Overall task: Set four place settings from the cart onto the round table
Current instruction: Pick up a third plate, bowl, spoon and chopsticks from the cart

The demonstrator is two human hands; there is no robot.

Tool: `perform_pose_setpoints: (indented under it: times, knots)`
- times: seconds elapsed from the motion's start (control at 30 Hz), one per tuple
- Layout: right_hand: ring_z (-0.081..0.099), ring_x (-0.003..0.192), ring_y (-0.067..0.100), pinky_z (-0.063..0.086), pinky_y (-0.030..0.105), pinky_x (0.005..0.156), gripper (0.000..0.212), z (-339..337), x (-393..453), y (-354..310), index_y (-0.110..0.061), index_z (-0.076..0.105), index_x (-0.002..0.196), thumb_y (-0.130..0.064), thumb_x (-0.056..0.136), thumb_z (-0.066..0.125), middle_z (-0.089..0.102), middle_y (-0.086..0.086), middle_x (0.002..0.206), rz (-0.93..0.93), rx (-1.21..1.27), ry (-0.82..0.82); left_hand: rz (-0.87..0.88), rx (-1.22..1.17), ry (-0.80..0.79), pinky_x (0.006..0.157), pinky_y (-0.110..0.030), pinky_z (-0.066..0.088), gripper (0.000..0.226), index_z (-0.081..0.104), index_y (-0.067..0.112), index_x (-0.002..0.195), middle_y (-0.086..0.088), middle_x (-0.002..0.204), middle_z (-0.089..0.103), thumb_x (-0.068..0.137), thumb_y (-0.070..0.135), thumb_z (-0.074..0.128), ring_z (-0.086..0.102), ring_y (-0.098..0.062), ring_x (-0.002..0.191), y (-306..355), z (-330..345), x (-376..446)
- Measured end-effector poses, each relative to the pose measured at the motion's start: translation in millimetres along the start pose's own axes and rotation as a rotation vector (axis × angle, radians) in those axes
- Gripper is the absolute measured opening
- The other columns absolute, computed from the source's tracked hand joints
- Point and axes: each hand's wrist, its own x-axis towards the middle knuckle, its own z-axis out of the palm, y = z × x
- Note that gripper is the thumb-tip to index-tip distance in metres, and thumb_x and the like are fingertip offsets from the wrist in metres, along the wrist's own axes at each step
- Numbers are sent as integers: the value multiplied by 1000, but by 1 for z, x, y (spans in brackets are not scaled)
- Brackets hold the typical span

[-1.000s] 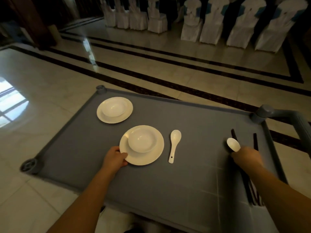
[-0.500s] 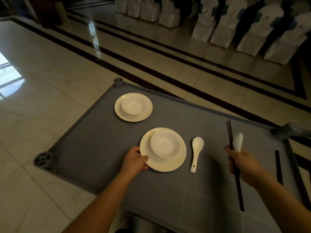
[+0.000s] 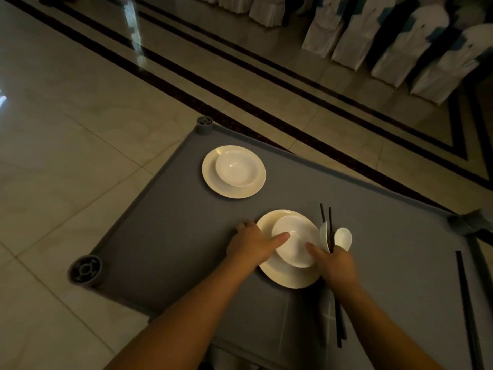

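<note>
Left hand (image 3: 249, 243) gripped on near plate (image 3: 282, 273) rim, thumb laid on bowl (image 3: 294, 240), right hand (image 3: 334, 264) clasped round chopsticks (image 3: 330, 228) and spoons (image 3: 344, 237), thumb at bowl.

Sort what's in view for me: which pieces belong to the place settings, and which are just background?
Job items:
near plate and bowl, held between left hand and right hand
two spoons and chopsticks in the right hand
far plate with bowl
spare chopsticks
cart

Background:
covered chairs
tiled floor
</note>
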Motion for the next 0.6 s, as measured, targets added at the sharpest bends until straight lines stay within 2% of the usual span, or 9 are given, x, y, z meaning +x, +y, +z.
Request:
perform_pose_setpoints:
  times: [0.13, 0.23, 0.3, 0.4, 0.5, 0.6]
  knots:
    - [58, 89, 24, 48, 38, 76, 49, 6, 1, 1, -11, 55, 111, -49, 82, 70, 61, 7, 100, -16, -31, 10, -12, 36, 97, 90, -41, 47, 88, 32, 10, 143, -12, 144, 38, 76, 56, 66, 51, -33, 124, 5, 11, 1]
    - [58, 91, 23, 49, 40, 78, 53, 8, 1, 3, -11, 53, 118, -43, 81, 73, 60, 5, 102, -10, 32, -45, -21, -13, 125, 82, -38, 47, 81, 36, 14, 138, -9, 139, 39, 73, 51, 68, 53, -31, 118, 3, 15, -5]
    - [60, 87, 19, 48, 39, 75, 55, 6, 0, 6, -15, 51, 119, -42, 79, 75, 60, -1, 98, -12, 118, -99, -30, -218, 126, 75, -34, 45, 77, 38, 19, 135, -5, 134, 38, 70, 45, 71, 53, -26, 109, -1, 16, -8]
    - [62, 91, 20, 52, 41, 76, 57, 4, -1, 5, -23, 49, 119, -45, 75, 77, 62, -2, 104, -22, 203, -184, -47, -633, 121, 76, -33, 48, 76, 41, 26, 133, -1, 129, 41, 64, 33, 73, 52, -19, 102, -7, 10, -14]
    - [62, 93, 22, 54, 42, 77, 57, -1, 3, -1, -22, 50, 120, -42, 74, 78, 63, 1, 106, -48, 220, -270, -15, -795, 123, 71, -28, 49, 62, 46, 27, 123, -1, 121, 56, 68, 21, 74, 57, -14, 98, -11, 7, -20]
    - [60, 86, 17, 49, 34, 64, 52, -5, 5, -10, -23, 51, 117, -38, 76, 78, 62, -4, 99, -101, 208, -359, -35, -863, 170, 67, -26, 47, 54, 48, 27, 119, 1, 113, 60, 74, 17, 76, 58, -12, 97, -13, 7, -31]
